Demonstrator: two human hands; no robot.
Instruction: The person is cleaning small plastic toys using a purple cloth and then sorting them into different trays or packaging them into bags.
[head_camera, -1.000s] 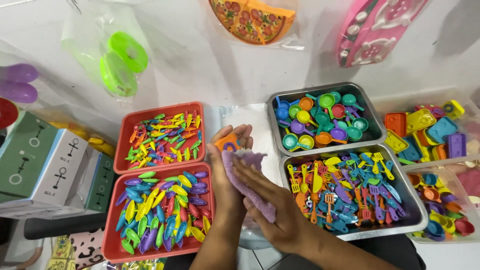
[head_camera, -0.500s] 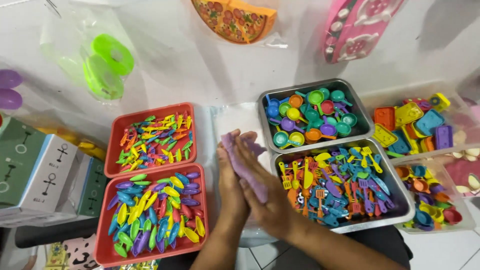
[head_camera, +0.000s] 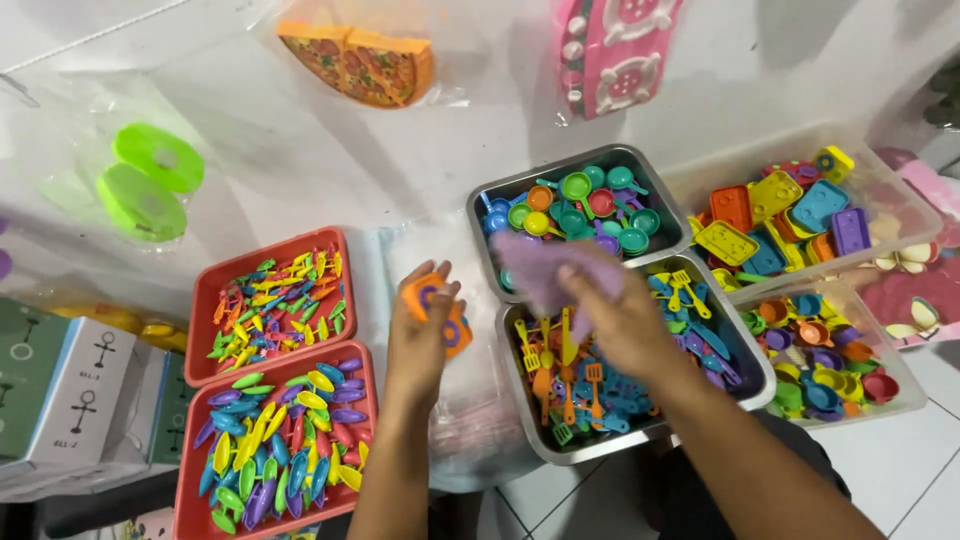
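We see the left hand (head_camera: 420, 335) gripping an orange toy piece (head_camera: 437, 308). The right hand (head_camera: 620, 325) clutches a purple cloth (head_camera: 545, 270) over the steel tray of toy utensils (head_camera: 640, 432).

We see 2 red trays (head_camera: 200, 310) at left, the far one with small multicoloured toy utensils, the near one (head_camera: 190, 500) with bright leaf-shaped pieces. 2 steel trays sit at centre: toy pans (head_camera: 575, 205) in the far one, spatulas and forks (head_camera: 570, 390) in the near one. Clear bins of toy trays (head_camera: 790, 210) and pots (head_camera: 825, 355) stand at right. Bagged green discs (head_camera: 145, 185) and toy pizza (head_camera: 355, 65) lie beyond.
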